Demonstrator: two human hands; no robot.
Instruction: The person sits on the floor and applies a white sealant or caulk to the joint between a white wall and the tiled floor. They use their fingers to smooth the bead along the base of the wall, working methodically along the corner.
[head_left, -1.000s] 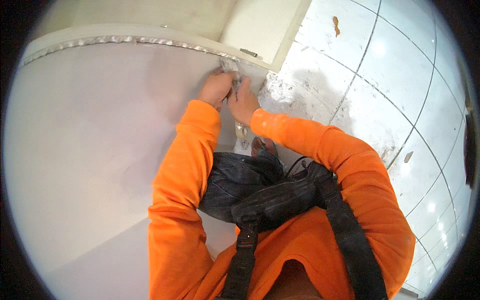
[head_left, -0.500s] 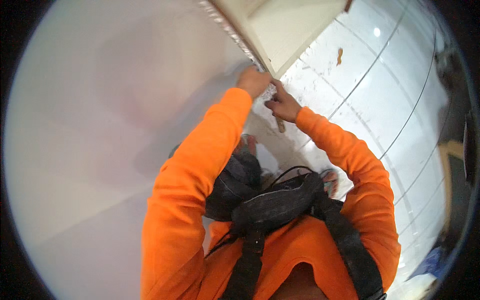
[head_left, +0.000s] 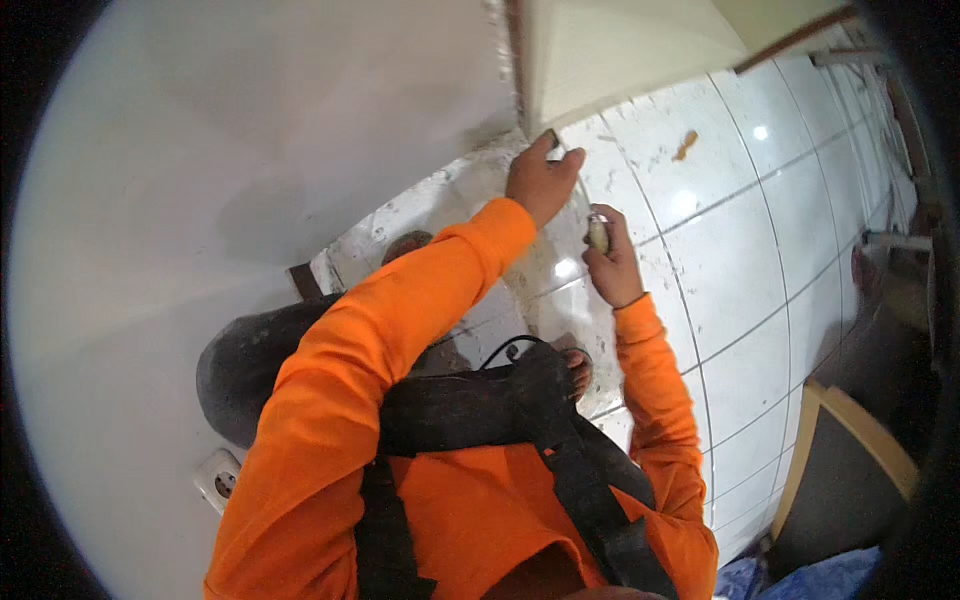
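Note:
My left hand (head_left: 540, 184) is at the lower wall corner, just above the tiled floor, fingers curled around something small and dark that I cannot make out. Lower and to the right, my right hand (head_left: 618, 262) is closed around the short pale handle (head_left: 598, 234) of a hand tool with a shiny metal end. A thin line runs from that end toward my left hand; whether it is a blade is unclear. The base of the grey-white wall (head_left: 380, 110) beside my hands is rough and chipped.
White floor tiles (head_left: 730, 260) carry dust and an orange-brown scrap (head_left: 685, 146). A wall socket (head_left: 218, 480) sits low on the left. A wood-framed chair back (head_left: 850, 470) and blue fabric (head_left: 825, 577) are at lower right. My bare foot (head_left: 577, 372) is on the floor.
My hands have moved apart; the right is now lower and away from the corner with the tool's handle showing. My view has turned, bringing the socket and more floor into sight.

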